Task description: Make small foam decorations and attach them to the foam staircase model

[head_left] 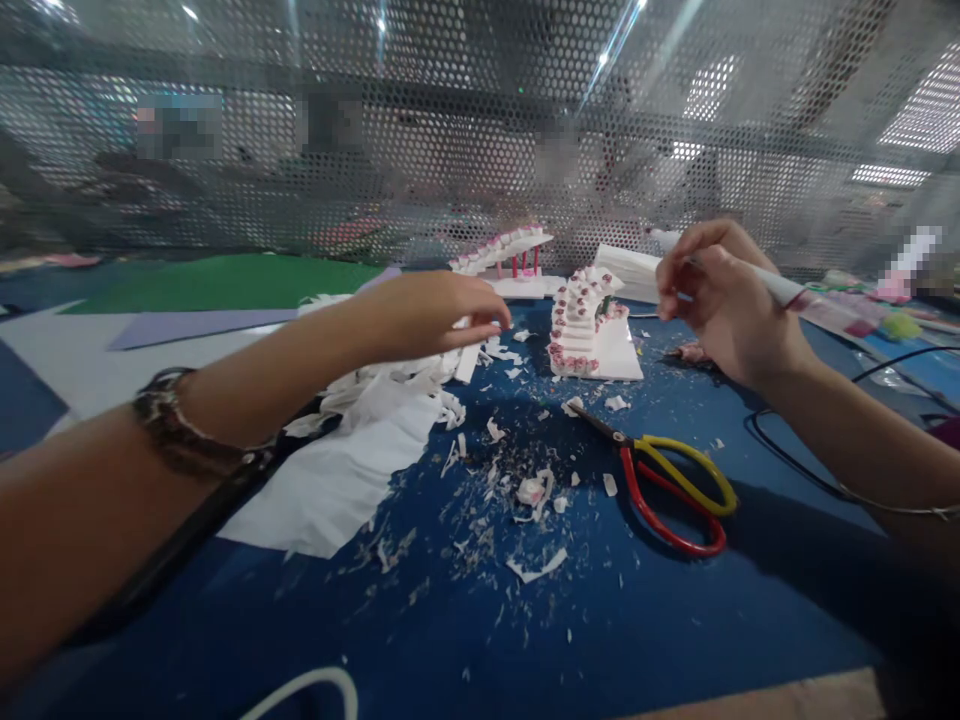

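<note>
Deep blue, that table (pixel 420 640); a green sheet (pixel 225 284) and a lilac sheet (pixel 199 328) toward its far left corner, a white stair model (pixel 576 334) trimmed mottled pink nearer the far edge, scissors (pixel 628 460) with red handle (pixel 651 525), yellow handle (pixel 703 464).

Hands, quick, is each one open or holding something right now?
Left hand: loosely open, nothing seen in it.
Right hand: closed, holding a slim whitish stick; exactly what is unclear.

My right hand (pixel 724 305) hides part of the white tube (pixel 778 288); my left forearm (pixel 82 490), pale cord (pixel 330 676) cut off by frame edges; shapes (pixel 330 185) behind mesh (pixel 480 130) blurred.
</note>
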{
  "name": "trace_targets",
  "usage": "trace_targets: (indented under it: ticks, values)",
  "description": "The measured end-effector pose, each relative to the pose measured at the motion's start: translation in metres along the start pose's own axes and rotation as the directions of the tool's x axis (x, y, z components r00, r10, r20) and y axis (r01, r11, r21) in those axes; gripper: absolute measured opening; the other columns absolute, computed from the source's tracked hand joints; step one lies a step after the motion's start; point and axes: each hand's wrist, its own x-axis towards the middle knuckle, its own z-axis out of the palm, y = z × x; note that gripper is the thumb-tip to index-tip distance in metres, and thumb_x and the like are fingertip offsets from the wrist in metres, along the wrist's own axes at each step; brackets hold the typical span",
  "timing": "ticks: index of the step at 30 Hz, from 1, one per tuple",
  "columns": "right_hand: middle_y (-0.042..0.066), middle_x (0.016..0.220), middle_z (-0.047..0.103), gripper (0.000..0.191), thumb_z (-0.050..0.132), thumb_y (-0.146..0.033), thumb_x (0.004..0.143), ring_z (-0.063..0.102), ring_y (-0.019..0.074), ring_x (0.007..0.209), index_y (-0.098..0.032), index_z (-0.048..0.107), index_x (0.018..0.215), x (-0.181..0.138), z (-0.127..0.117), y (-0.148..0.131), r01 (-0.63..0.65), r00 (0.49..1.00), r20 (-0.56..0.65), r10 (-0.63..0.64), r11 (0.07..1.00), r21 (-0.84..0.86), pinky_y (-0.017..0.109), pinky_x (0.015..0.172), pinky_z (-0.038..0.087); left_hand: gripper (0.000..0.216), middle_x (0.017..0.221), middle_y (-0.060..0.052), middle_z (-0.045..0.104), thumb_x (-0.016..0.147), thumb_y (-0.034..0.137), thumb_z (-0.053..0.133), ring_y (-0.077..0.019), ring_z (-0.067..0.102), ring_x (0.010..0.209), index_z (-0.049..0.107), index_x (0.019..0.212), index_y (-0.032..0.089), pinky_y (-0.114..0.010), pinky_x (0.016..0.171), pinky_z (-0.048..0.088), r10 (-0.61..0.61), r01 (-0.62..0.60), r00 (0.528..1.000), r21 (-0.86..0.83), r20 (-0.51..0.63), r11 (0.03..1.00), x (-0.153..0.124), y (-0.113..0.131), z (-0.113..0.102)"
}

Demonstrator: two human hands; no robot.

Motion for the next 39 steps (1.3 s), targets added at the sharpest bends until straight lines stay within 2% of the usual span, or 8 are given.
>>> trace_targets:
  ticks: [3,7,11,16,21,28,35,39]
  values:
    - [0.001,0.072,0.054,0.032,0.043,-0.046,0.086,0.050,0.0103,0.061,-0.020,0.062,0.082,-0.011,0.009,-0.004,0.005,0.974,0.225,0.000,1.000,-0.022,0.025,0.053,0.043,0.026,0.089,-0.005,0.063,0.083,0.035,0.049,-0.0157,0.056,0.080,0.062,0.098,0.018,-0.024,0.072,0.039,0.139,-0.122,0.990,-0.333,0.027,0.935,-0.010,0.040,0.011]
    - [0.002,0.070,0.057,0.035,0.037,-0.036,0.091,0.051,0.0097,0.059,-0.018,0.066,0.084,-0.031,0.031,-0.010,0.055,0.924,0.380,-0.033,0.997,-0.048,0.024,0.051,0.042,0.044,0.099,-0.006,0.060,0.071,0.042,0.064,-0.0166,0.056,0.079,0.058,0.108,0.020,-0.024,0.068,0.043,0.104,0.003,0.980,-0.534,0.171,0.846,-0.030,0.074,0.036]
    - [0.003,0.073,0.060,0.027,0.043,-0.032,0.089,0.055,0.0102,0.061,-0.019,0.066,0.090,-0.046,0.047,-0.014,-0.126,0.898,0.422,0.123,0.992,-0.021,0.022,0.050,0.043,0.031,0.086,-0.003,0.059,0.075,0.034,0.061,-0.0126,0.054,0.068,0.059,0.102,0.019,-0.021,0.059,0.042,0.103,0.052,0.974,-0.646,0.200,0.762,-0.038,0.081,0.055]
    - [0.001,0.066,0.058,0.022,0.047,-0.032,0.087,0.052,0.0090,0.054,-0.020,0.065,0.085,-0.056,0.053,-0.005,-0.201,0.898,0.410,0.161,0.978,0.055,0.020,0.043,0.041,0.029,0.073,0.001,0.056,0.077,0.034,0.059,-0.0105,0.050,0.057,0.055,0.102,0.020,-0.020,0.051,0.038,0.001,0.132,0.983,-0.712,0.183,0.689,-0.040,0.083,0.066]
    - [-0.001,0.070,0.059,0.012,0.054,-0.021,0.082,0.053,0.0081,0.053,-0.023,0.062,0.091,-0.058,0.052,0.009,-0.227,0.922,0.333,0.197,0.972,0.054,0.020,0.042,0.041,0.043,0.083,0.000,0.061,0.075,0.029,0.060,-0.0114,0.055,0.063,0.043,0.114,0.020,-0.021,0.056,0.044,-0.065,0.168,0.985,-0.789,0.161,0.591,-0.044,0.080,0.068]
    - [-0.001,0.078,0.062,0.010,0.047,-0.022,0.088,0.058,0.0072,0.053,-0.023,0.053,0.096,-0.052,0.055,0.020,-0.172,0.976,0.136,0.168,0.985,0.024,0.020,0.047,0.045,0.050,0.092,-0.003,0.062,0.077,0.026,0.056,-0.0153,0.061,0.077,0.036,0.122,0.023,-0.023,0.062,0.048,-0.204,0.174,0.978,-0.746,0.052,0.642,-0.044,0.070,0.062]
    - [-0.003,0.072,0.056,0.006,0.047,-0.022,0.088,0.052,0.0050,0.055,-0.020,0.052,0.092,-0.054,0.056,0.020,-0.213,0.970,0.100,0.222,0.973,-0.091,0.019,0.050,0.041,0.041,0.090,0.000,0.060,0.076,0.023,0.060,-0.0118,0.061,0.078,0.045,0.115,0.022,-0.020,0.070,0.051,-0.480,0.107,0.849,-0.817,-0.222,0.567,-0.045,0.073,0.050]
    - [-0.003,0.074,0.054,0.008,0.047,-0.023,0.088,0.051,0.0049,0.058,-0.020,0.049,0.095,-0.051,0.053,0.022,-0.199,0.969,0.120,0.218,0.969,-0.148,0.019,0.052,0.042,0.025,0.090,-0.001,0.060,0.081,0.023,0.055,-0.0086,0.061,0.075,0.050,0.105,0.019,-0.016,0.070,0.051,-0.464,0.059,0.872,-0.907,-0.157,0.417,-0.045,0.069,0.049]
